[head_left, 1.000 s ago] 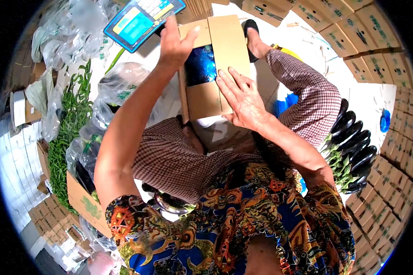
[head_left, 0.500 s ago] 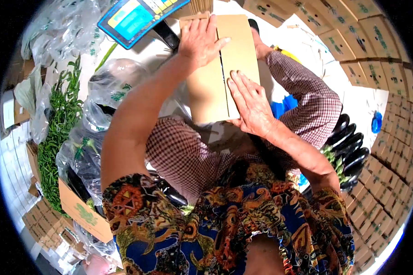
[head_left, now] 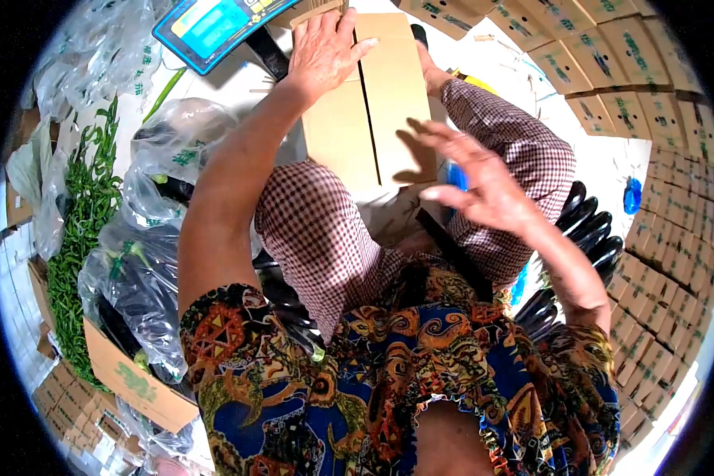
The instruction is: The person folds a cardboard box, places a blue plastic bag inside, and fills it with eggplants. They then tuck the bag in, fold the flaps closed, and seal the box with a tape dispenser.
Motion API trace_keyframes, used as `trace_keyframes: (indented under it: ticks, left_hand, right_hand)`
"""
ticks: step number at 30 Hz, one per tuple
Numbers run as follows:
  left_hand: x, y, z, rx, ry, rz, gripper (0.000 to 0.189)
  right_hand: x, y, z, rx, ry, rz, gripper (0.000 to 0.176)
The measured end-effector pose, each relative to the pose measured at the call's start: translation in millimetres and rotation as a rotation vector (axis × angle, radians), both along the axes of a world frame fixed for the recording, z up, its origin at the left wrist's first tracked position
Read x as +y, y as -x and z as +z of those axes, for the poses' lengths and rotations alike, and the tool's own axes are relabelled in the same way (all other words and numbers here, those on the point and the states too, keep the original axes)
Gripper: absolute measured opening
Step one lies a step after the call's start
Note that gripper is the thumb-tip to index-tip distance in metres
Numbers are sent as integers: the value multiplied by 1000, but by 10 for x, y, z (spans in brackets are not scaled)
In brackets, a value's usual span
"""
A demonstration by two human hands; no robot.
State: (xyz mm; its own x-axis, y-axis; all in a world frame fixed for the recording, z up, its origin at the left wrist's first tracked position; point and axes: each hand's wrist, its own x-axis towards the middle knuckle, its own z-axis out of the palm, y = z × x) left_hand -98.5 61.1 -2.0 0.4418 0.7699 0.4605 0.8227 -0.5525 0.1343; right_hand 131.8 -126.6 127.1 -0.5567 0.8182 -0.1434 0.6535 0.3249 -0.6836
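Note:
A cardboard box (head_left: 333, 131) stands in front of my knees, its two top flaps folded down with a thin dark gap between them. My left hand (head_left: 323, 57) lies on the far part of the left flap, fingers spread over the far edge and thumb near the gap. Off the near right corner of the box, my right hand (head_left: 477, 178) is in the air with its fingers apart and nothing in it. Its shadow falls on the right flap.
A scale display (head_left: 222, 30) stands beyond my left hand. Green peppers (head_left: 87, 238), bagged eggplants (head_left: 147, 278) and an open carton (head_left: 139, 379) are at left. Loose eggplants (head_left: 591, 230), a blue object (head_left: 632, 196) and stacked cartons (head_left: 666, 186) are at right.
My right hand has lifted off the right flap and moved right, its fingers spreading. My left hand stays on the box. The whole view has shifted slightly.

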Motion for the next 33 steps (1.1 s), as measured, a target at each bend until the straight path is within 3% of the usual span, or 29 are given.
trace_keyframes:
  ticks: [3, 4, 7, 9, 11, 15, 20, 21, 27, 30, 31, 33]
  left_hand:
    - [-24, 19, 39, -3, 20, -2, 59]
    - [-5, 21, -6, -14, 34, 9, 58]
    - [16, 28, -93, -28, 41, 14, 54]
    - [29, 47, -64, -22, 81, -30, 53]
    - [21, 1, -34, -30, 66, 1, 53]
    - [99, -120, 3, 52, 70, 60, 48]
    - [163, -313, 69, 19, -36, 88, 39]
    - [185, -347, 57, 19, -59, 97, 37]
    - [208, -360, 108, 16, -59, 58, 34]
    - [193, -348, 127, 20, 30, 89, 34]
    - [203, -352, 136, 15, 48, 100, 34]
    - [196, -354, 154, -14, 83, 96, 31]
  right_hand:
    - [223, -312, 453, -76, -109, 3, 65]
    - [316, -371, 567, -162, -29, -83, 62]
    - [744, -569, 499, -355, -269, 77, 55]
    - [1031, -575, 469, -487, -208, 115, 51]
    - [1312, -852, 228, -507, -318, 132, 50]
    - [1588, -1496, -308, -559, -135, -181, 55]
    - [1628, -2269, -1380, -684, 123, -383, 56]
    - [1642, -2274, -1457, -685, 218, -403, 63]
    - [1734, -2136, -2244, -862, 131, -513, 90]
    - [1827, -2130, -2522, -881, 281, -513, 89]
    - [1802, -2128, -2611, -969, 141, -497, 78]
    - [1821, -2116, -2754, -1007, 212, -589, 66]
